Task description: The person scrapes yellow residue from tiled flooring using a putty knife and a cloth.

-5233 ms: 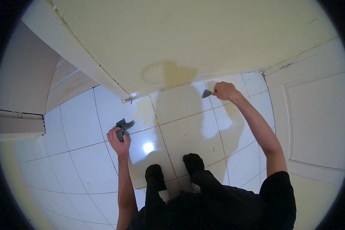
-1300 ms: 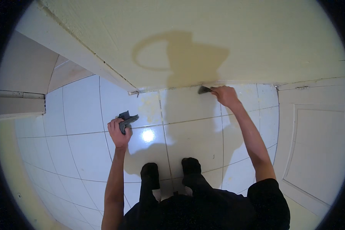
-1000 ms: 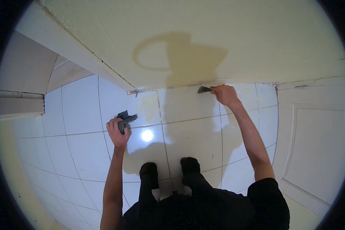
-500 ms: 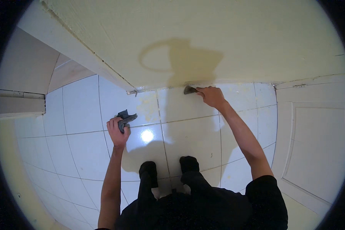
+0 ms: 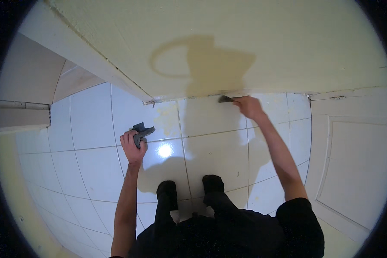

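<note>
My right hand point(image 5: 248, 107) is closed round the handle of a scraper point(image 5: 225, 99). The scraper's dark, flared blade points left, low by the foot of the yellow wall point(image 5: 288, 51); whether it touches the tiles I cannot tell. My left hand point(image 5: 133, 147) grips a crumpled grey cloth point(image 5: 142, 132) over the white floor tiles point(image 5: 215, 150). Part of the cloth sticks out past the fingers toward the right. Yellowish stains point(image 5: 167, 120) mark the tile between the cloth and the wall.
A cream panelled door point(image 5: 352, 155) stands at the right. At the left, the wall's white edge point(image 5: 94, 60) borders an opening, with a pale door point(image 5: 21, 81) beyond. My feet point(image 5: 212, 184) in black are on the tiles. My shadow falls over floor and wall.
My right hand has slid a little to the right along the wall's foot with the scraper. The left hand with the cloth has barely moved.
</note>
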`<state>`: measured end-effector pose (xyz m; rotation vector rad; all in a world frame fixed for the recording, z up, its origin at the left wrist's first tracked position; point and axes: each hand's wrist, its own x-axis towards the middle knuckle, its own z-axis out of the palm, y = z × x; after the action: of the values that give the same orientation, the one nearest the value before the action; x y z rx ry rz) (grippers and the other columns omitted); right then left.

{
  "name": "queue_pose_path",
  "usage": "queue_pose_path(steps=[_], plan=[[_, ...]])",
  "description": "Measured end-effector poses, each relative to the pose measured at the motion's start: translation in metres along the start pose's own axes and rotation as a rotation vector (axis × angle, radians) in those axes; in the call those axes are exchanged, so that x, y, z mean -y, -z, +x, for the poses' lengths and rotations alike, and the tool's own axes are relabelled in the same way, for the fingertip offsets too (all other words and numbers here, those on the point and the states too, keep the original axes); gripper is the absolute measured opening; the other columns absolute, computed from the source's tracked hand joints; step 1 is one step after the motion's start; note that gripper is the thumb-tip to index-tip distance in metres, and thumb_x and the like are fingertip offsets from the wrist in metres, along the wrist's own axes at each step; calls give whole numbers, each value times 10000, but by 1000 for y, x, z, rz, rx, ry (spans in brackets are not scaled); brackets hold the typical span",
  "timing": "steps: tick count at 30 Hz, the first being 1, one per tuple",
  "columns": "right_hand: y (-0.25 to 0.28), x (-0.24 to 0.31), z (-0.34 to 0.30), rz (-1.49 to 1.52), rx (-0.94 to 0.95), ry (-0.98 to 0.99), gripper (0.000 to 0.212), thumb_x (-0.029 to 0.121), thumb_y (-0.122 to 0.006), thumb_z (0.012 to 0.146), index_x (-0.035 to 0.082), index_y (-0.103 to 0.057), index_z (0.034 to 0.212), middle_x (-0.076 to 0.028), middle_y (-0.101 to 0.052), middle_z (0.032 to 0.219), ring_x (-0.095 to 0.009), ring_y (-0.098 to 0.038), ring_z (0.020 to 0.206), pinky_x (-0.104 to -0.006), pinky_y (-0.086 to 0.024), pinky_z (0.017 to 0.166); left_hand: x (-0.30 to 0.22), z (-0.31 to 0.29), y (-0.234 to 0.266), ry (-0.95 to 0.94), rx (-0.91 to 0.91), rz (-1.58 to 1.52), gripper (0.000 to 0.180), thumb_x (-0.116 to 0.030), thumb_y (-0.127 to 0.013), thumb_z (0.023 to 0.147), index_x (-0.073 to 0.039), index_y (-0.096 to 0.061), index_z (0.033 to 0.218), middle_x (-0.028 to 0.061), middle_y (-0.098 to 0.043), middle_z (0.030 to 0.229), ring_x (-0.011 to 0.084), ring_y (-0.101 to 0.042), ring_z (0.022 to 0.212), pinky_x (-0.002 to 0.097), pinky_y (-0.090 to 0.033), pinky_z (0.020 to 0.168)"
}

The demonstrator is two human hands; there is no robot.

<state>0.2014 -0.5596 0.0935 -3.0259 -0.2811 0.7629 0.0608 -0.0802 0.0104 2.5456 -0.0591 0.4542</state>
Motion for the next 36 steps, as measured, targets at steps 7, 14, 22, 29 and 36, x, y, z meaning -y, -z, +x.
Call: queue_pose_path(steps=[7,14,22,29,36], plan=[[-2,5,-5,56,-94,36,285,367,-548,990,226,-709,1178,-124,-734,955,-333,-701,923,-472,-565,779,4,-3,-2,-11,-2,-14,346,-126,-586,718,-31,-548,1048,170,-569,1051,375,-502,973,491,-423,892],[4,12,7,27,-34,44,275,358,-534,995,212,-702,1156,-124,-733,962,-329,-703,918,-471,-562,771,5,0,0,-32,18,-22,344,-113,-577,719,-33,-545,1053,170,-563,1044,375,-499,969,492,-416,892],[7,1,6,26,-72,42,270,354,-539,993,223,-700,1165,-123,-730,957,-315,-701,937,-485,-559,761,0,1,2,4,26,-23,352,-110,-561,695,-33,-550,1038,172,-564,1047,375,-499,979,492,-414,901],[-4,9,14,7,-99,106,262,352,-541,996,229,-715,1149,-103,-735,946,-318,-706,913,-486,-561,758,0,3,-5,-6,28,-12,350,-138,-566,696,-29,-555,1028,165,-569,1050,374,-500,985,491,-422,890],[-22,15,33,6,-81,151,292,362,-558,988,226,-705,1201,-134,-730,958,-335,-695,905,-477,-544,761,-3,3,-9,-6,29,-20,355,-139,-569,698,-34,-557,1037,169,-571,1057,374,-501,983,489,-423,895]])
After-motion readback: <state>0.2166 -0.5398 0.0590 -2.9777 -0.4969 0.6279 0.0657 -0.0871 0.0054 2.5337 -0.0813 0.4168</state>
